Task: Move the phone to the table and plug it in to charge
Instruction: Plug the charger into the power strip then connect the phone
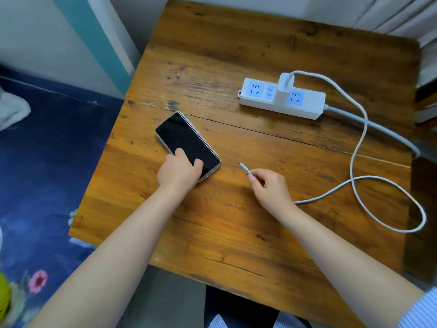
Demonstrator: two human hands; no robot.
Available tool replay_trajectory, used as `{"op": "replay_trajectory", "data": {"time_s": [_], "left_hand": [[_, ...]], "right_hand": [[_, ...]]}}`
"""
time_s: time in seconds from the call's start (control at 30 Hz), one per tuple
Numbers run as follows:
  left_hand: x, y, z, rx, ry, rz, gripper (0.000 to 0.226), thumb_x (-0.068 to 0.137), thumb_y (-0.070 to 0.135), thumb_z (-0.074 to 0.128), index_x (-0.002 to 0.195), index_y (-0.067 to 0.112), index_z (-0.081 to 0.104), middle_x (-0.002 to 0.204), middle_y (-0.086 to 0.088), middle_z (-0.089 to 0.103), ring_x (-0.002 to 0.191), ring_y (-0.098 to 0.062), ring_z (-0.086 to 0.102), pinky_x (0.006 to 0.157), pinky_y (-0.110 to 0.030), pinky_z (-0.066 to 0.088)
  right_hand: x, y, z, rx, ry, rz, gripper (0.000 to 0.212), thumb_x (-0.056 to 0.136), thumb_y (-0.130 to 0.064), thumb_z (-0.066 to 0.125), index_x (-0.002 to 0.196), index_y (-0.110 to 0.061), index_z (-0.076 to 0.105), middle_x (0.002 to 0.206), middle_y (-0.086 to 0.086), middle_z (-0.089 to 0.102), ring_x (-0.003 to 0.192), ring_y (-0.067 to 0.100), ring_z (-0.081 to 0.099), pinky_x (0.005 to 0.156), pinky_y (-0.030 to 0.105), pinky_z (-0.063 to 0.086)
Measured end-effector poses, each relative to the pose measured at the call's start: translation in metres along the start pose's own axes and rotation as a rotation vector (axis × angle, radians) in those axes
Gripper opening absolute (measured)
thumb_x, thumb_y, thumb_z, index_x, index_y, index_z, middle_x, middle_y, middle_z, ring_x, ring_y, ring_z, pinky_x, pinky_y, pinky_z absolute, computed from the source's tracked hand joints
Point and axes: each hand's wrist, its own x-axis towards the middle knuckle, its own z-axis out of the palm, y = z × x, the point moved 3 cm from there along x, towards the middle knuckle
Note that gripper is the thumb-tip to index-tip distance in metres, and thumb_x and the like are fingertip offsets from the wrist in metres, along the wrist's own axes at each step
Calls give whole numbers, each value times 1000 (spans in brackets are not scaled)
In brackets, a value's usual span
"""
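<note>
Fingers of the left hand press down on the near end of the phone, with the thumb on one side and the fingertips spread on the dark glass. They hold the phone flat on the wooden table. The phone lies on a slant. Its long way runs from the far left corner down to the near right corner, and that near right end sits partly under the left hand.

A little to the right, with bare wood between, the right hand pinches the plug of the white cable. Its fingers are closed tight on the plug's back end. The metal tip points up and left, toward the phone's near end. The tip and the phone are near, but not touching.

Farther right and back, the cable loops over the table to a white charger that stands in the power strip.

I think the plug still has to slide left into the phone's end. The right hand is the one to do it, while the left hand keeps the phone from slipping. I cannot see the little hole for the plug.
</note>
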Motion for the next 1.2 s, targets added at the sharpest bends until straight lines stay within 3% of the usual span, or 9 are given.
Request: {"op": "replay_trajectory", "data": {"time_s": [0.1, 0.2, 0.3, 0.47, 0.63, 0.8, 0.93, 1.03, 1.2], "left_hand": [[4, 2, -11, 371, 36, 355, 66, 80, 17, 61, 137, 14, 27, 138, -16, 38, 125, -32, 37, 92, -40, 45], [10, 14, -2, 693, -49, 698, 93, 80, 9, 63, 145, 21, -2, 157, -8, 1, 143, -28, 0, 117, -41, 16], [16, 30, 5, 753, -154, 726, 98, 77, 4, 65, 145, 18, -5, 157, -5, -4, 143, -26, -7, 118, -41, 9], [23, 39, -5, 798, -188, 819, 96, 72, 12, 72, 145, 15, 8, 154, -7, 16, 142, -26, 10, 114, -38, 25], [17, 45, -19, 662, -195, 829, 94, 74, 24, 70, 145, 13, 10, 153, -6, 20, 141, -25, 12, 106, -40, 39], [7, 52, -33, 527, -157, 929, 92, 74, 30, 71, 144, 9, 15, 151, -9, 25, 139, -24, 19, 112, -41, 33], [3, 52, -37, 470, -122, 950, 91, 73, 26, 73, 142, 5, 19, 150, -12, 28, 139, -25, 22, 115, -38, 26], [2, 51, -37, 448, -113, 948, 91, 71, 23, 75, 142, 4, 21, 149, -13, 30, 138, -26, 23, 114, -38, 26], [0, 50, -37, 433, -95, 968, 90, 70, 22, 76, 141, 3, 24, 147, -15, 33, 137, -28, 26, 112, -39, 28]], "right_hand": [[-1, 3, -3, -10, -5, -8, 23, 91, -11, 49, 105, -1, 64, 106, 16, 68, 96, 24, 58, 73, 19, 34], [-2, 6, -6, -4, -6, -4, 24, 91, -11, 49, 107, -1, 63, 108, 17, 67, 98, 25, 58, 73, 18, 34], [-3, 8, -8, 1, -4, -7, 24, 91, -10, 48, 109, -1, 62, 106, 17, 68, 96, 26, 59, 73, 20, 37], [-2, 4, -14, 82, 66, -25, 27, 89, -10, 50, 114, -6, 60, 101, 15, 71, 89, 27, 62, 77, 34, 48], [1, -11, -16, 31, 85, -107, 21, 87, -8, 52, 102, -4, 66, 82, 20, 66, 76, 30, 55, 65, 31, 39], [8, -26, -27, -9, 37, -56, 24, 89, -14, 48, 98, -6, 68, 90, 18, 69, 85, 32, 58, 70, 34, 44], [17, -31, -36, 21, -40, 52, 24, 89, -15, 48, 92, -4, 69, 69, 12, 60, 63, 26, 51, 55, 28, 38], [21, -36, -36, 54, -87, 119, 23, 87, -16, 51, 84, -6, 71, 63, 9, 57, 63, 24, 49, 59, 29, 38], [26, -42, -28, 49, -131, 163, 22, 86, -15, 53, 79, -5, 71, 50, 1, 48, 52, 19, 43, 49, 25, 34]]}}
